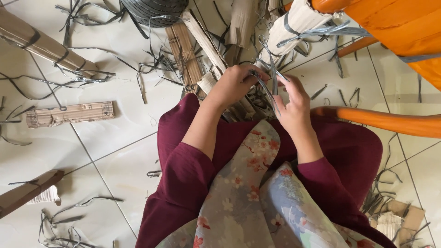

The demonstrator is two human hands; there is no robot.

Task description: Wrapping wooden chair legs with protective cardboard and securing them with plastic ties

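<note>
Floral cloth: nearest the camera, pale grey with pink blossoms, draped over the lap between the two maroon sleeves.
Grey strips: thin flat bands, held up just past the far edge of the floral cloth, between both hands.
Left hand: beyond the floral cloth and to its left, fingers curled together and pinched on the grey strips at their left side.
Right hand: beyond the floral cloth and to its right, thumb and fingers closed on the same grey strips; fingertips of the two hands nearly meet.
Cardboard bundles: on the tiled floor just beyond the hands, further from the floral cloth, lying side by side.
Strap coil: dark roll at the top edge, well beyond the floral cloth.
Flat cardboard piece: on the tiles well left of the floral cloth.
Orange chair: its rail runs right of the floral cloth, close to the right hand.
Loose scraps: grey offcuts scattered over the tiles, left of the floral cloth.
</note>
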